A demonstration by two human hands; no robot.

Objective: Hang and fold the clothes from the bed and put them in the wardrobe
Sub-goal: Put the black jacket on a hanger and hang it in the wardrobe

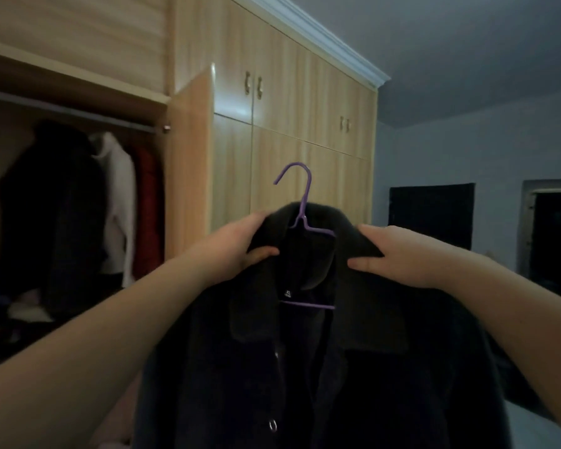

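- We grip the dark coat [321,367] at its shoulders, left hand [240,244] and right hand [399,254] apart, hanger [300,202] hook rising between them.
- The wardrobe rail [68,110] lies up-left, nearer our left hand.

Fuzzy matt dark jacket [353,367], smooth purple hanger [300,202], glossy wood-grain wardrobe [289,102].

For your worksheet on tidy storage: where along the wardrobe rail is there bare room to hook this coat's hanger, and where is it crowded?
The rail looks bare at its left end, above the wardrobe's pale back wall. To the right it is crowded: a dark garment, a white garment and a red garment hang packed against the open door.
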